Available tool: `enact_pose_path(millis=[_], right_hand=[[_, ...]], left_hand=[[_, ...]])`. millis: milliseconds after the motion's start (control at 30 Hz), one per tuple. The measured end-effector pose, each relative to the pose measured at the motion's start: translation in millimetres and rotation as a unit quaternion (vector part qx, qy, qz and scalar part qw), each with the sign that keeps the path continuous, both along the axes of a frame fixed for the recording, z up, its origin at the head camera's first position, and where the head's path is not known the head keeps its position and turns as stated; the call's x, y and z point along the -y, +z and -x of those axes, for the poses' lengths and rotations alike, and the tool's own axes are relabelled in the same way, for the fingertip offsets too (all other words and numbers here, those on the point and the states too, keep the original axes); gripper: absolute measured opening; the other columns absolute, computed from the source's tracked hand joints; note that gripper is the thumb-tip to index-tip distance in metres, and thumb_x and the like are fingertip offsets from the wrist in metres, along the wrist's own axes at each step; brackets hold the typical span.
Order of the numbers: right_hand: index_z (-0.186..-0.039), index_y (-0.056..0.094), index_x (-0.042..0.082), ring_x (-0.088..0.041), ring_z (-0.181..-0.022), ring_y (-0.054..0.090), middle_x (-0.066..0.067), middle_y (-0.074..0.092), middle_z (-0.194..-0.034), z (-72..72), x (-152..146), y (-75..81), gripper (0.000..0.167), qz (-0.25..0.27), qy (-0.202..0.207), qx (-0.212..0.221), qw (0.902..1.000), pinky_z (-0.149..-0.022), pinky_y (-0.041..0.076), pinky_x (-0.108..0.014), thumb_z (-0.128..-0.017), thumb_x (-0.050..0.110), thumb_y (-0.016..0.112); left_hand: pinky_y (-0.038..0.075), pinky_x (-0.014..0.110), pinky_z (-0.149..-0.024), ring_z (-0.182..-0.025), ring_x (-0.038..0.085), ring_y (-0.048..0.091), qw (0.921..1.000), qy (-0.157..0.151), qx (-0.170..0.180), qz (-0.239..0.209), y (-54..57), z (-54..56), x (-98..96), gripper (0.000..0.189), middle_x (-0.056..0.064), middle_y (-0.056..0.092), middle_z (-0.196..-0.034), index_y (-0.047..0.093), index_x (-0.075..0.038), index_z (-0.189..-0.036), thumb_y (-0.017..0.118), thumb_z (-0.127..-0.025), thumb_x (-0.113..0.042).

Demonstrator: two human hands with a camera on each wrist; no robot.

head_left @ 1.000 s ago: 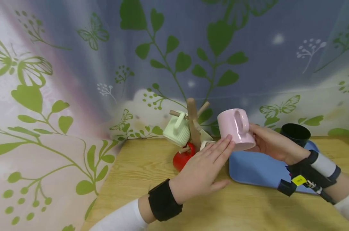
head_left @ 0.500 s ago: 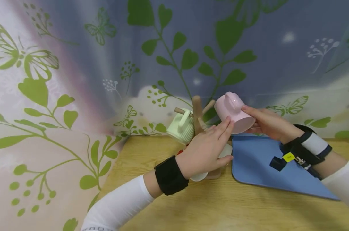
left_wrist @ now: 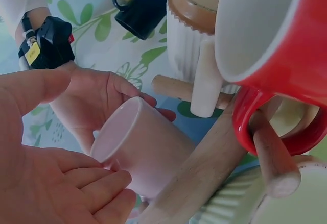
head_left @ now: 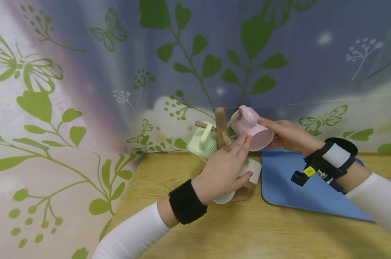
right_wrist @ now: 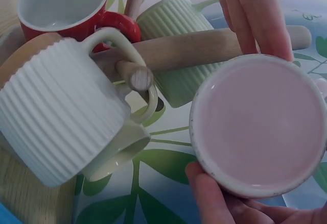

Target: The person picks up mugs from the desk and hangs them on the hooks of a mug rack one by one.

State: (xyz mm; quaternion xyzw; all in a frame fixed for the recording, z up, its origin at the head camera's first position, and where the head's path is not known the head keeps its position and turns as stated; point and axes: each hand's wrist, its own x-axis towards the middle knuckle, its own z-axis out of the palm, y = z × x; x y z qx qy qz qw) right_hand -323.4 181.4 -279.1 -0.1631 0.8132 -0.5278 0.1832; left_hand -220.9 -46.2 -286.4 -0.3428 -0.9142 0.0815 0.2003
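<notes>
My right hand (head_left: 289, 136) grips the pink mug (head_left: 261, 138) from the right, tilted, its base facing me. The mug's handle is up against an upper peg of the wooden mug tree (head_left: 220, 120); whether the peg passes through it I cannot tell. Straight fingers of my left hand (head_left: 222, 172) reach to the mug's base edge, near the post. A pale green mug (head_left: 200, 144) hangs on the left peg. Behind my left hand a ribbed white mug (head_left: 255, 169) is partly hidden. The left wrist view shows a red mug (left_wrist: 276, 50) hung by its handle.
A blue tray (head_left: 286, 187) lies on the wooden table (head_left: 247, 230) at the right, below my right forearm. In the left wrist view a black mug (left_wrist: 140, 10) is visible beyond the tree. A patterned curtain (head_left: 118, 90) stands close behind.
The pink mug has tipped so its handle points up, and moved left to the tree's upper peg with my right hand. My left fingers stay by its base.
</notes>
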Motion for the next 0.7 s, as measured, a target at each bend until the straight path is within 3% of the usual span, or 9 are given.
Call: enact_pose_path(millis=[200, 367, 533, 700], right_hand=[[-0.143, 0.043, -0.002, -0.009, -0.101, 0.067, -0.022, 0.055, -0.135, -0.9, 1.0, -1.1, 0.076, -0.019, -0.002, -0.024, 0.9995, -0.094, 0.057, -0.036, -0.098, 0.059, 0.04], [-0.143, 0.043, -0.002, -0.008, -0.1, 0.069, -0.025, 0.056, -0.136, -1.1, 5.1, -2.3, 0.073, -0.028, 0.006, -0.039, 0.9988, -0.093, 0.058, -0.036, -0.099, 0.055, 0.043], [-0.144, 0.042, -0.002, -0.009, -0.102, 0.069, -0.026, 0.054, -0.137, -2.7, 7.1, -4.1, 0.073, -0.033, 0.012, -0.042, 0.9985, -0.093, 0.058, -0.033, -0.099, 0.055, 0.043], [-0.144, 0.042, -0.002, -0.012, -0.106, 0.068, -0.024, 0.054, -0.138, -4.7, 11.6, -9.1, 0.071, -0.034, 0.021, -0.037, 0.9985, -0.097, 0.056, -0.038, -0.1, 0.053, 0.042]], left_hand=[[0.045, 0.028, -0.11, -0.142, 0.019, 0.045, 0.9999, 0.013, 0.001, -0.004, -3.7, -1.0, -1.4, 0.083, 0.014, 0.033, -0.159, 0.025, 0.0, -0.153, 0.057, -0.094, -0.049], [0.047, 0.029, -0.108, -0.134, 0.02, 0.053, 0.9996, 0.014, -0.024, -0.003, -7.7, -5.7, 2.9, 0.077, 0.013, 0.044, -0.153, 0.035, -0.001, -0.15, 0.058, -0.093, -0.048], [0.047, 0.029, -0.109, -0.135, 0.019, 0.053, 0.999, 0.003, -0.044, -0.011, -11.3, -8.3, 7.2, 0.073, 0.013, 0.048, -0.15, 0.04, 0.0, -0.147, 0.059, -0.093, -0.046], [0.044, 0.03, -0.112, -0.138, 0.022, 0.05, 0.9992, 0.0, -0.039, -0.014, -14.9, -9.9, 12.5, 0.074, 0.016, 0.047, -0.15, 0.039, 0.002, -0.147, 0.059, -0.093, -0.045]])
